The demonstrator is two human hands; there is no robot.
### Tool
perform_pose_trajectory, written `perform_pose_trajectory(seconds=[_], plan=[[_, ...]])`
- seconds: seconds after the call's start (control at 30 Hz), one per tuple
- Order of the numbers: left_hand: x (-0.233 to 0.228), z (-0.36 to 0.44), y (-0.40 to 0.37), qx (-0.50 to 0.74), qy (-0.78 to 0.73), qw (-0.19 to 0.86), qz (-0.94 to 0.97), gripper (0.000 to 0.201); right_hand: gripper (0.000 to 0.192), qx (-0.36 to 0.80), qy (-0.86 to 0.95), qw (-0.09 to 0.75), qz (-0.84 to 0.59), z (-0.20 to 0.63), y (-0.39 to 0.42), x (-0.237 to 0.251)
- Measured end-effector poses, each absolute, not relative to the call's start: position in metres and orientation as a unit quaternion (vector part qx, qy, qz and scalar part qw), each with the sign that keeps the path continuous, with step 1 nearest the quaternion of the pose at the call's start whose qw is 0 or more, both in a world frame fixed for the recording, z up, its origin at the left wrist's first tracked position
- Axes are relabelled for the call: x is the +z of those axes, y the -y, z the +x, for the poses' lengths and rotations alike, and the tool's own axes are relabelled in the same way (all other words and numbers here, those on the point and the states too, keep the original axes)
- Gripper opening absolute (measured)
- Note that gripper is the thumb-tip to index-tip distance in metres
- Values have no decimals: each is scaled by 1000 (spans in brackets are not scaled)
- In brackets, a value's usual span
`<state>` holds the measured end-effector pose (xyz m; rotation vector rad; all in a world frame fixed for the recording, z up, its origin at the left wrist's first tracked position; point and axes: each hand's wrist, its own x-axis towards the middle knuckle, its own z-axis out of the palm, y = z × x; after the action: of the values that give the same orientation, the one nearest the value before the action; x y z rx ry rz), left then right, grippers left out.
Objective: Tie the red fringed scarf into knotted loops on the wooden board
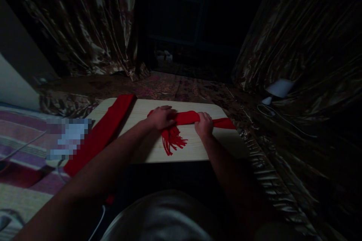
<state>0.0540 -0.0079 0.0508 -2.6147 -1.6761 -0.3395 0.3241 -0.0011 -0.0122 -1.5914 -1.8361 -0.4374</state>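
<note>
Dim room, one light wooden board serving as a low table [215, 150], rounded corners, set on a patterned floor covering.

A red knitted scarf with a fringed end [189, 117] lies across the table's middle, bunched into a thick roll running toward the right edge. The fringe [173, 141] hangs loose toward the near edge, spread flat on the wood. A long flat red band [98, 135], either the same scarf's other length or a second one (cannot tell), runs from the far-left corner diagonally off the near-left side.

The left hand [161, 116] rests on the rolled part just above the fringe, fingers curled down over the cloth, grip closed around the bunch. The right hand [204, 124] clamps the roll nearer the right edge, fingers wrapped over the top; a thin tail of red sticks out past it.

Handling judgement: soft, light, limp fabric; it will sag and unroll if released. Not slippery, not fragile, though the fringe could snag. Best hold looks to be the thick rolled body, both hands spaced apart, not the fringe.

A white cable [283, 118] lies on the floor well right of the table.
</note>
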Motion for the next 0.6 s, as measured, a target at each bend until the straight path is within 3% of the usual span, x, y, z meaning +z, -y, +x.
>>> perform_pose_trajectory(seconds=[0.17,0.37,0.5,0.6], plan=[[50,118,20,-104,484,30,-868,73,25,-162,706,355,-591,326,0,-13],[53,137,15,-111,586,6,-803,37,23,-142,710,344,-598,325,6,-9],[68,115,-2,-189,627,-27,-755,32,24,-138,710,330,-606,321,9,-5],[83,93,-22,-323,638,-141,-684,18,24,-149,697,325,-622,320,10,-4]])
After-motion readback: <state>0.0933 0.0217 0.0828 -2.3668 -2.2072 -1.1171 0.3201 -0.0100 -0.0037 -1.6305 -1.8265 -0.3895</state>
